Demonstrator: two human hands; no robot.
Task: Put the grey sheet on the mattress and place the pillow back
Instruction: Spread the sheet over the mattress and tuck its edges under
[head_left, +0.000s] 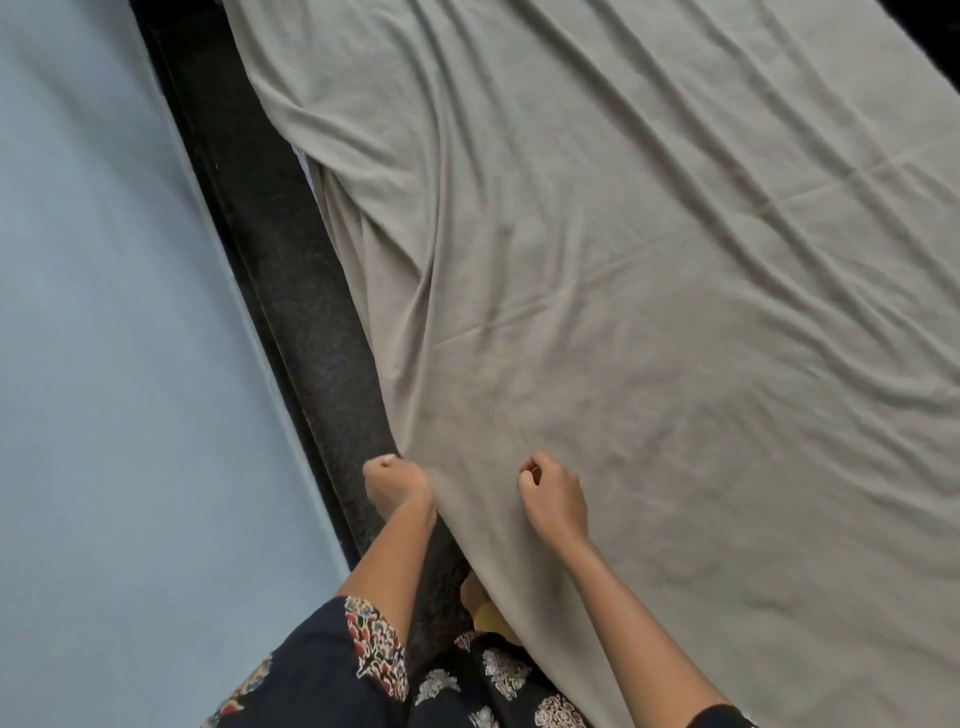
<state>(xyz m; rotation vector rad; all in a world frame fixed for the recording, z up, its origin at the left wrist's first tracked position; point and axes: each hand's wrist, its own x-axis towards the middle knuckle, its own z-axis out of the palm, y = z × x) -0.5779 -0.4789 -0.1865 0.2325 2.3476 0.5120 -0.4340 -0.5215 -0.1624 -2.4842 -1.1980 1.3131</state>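
the person wears a dark garment (322, 675), close to black. its left sleeve (332, 639) ends in a broad printed band (376, 644) of small flowers and leaves in red, cream and blue. the same many-coloured print (249, 686) shows lower at the left. the front cloth (498, 675) is dark too, scattered with pale white and cream blossom motifs like block prints. the right sleeve (719, 719) shows only as a plain dark hem. the left forearm (384, 561) and right forearm (639, 623) are uncovered down to the left grip (397, 480) and right grip (553, 499).
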